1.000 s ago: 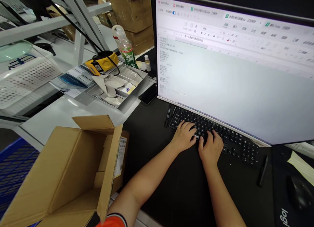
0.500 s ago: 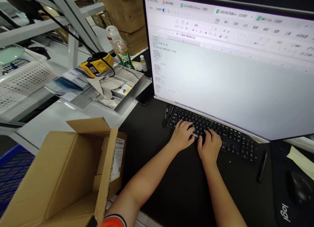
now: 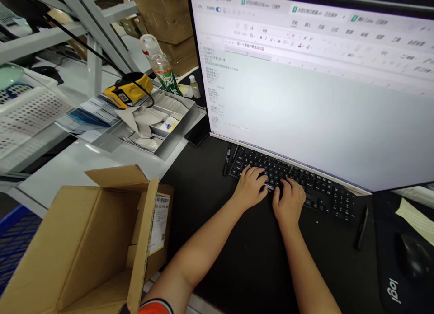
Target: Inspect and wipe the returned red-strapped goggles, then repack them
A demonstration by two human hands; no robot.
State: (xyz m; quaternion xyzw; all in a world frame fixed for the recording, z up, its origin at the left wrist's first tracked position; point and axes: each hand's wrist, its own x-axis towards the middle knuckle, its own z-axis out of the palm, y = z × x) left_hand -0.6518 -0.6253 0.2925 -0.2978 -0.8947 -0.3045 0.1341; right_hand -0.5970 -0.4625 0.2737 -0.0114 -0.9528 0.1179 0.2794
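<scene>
Both hands rest on a black keyboard below a large monitor. My left hand lies over the keyboard's left part, fingers stretched over the keys and holding nothing. Close beside it, my right hand has its fingers apart on the middle keys, with the thumb near the space bar. It too holds nothing. On the screen a spreadsheet shows short lines of text at the upper left. The keys under my fingertips are hidden.
An open cardboard box stands left of my left arm. Behind it are a grey divided tray, a yellow device, a bottle and a phone. At right lie a pen and a black mouse.
The view has shifted slightly, so the box, tray and monitor sit a little further left. Both hands stay on the keyboard, with hardly any finger movement visible.
</scene>
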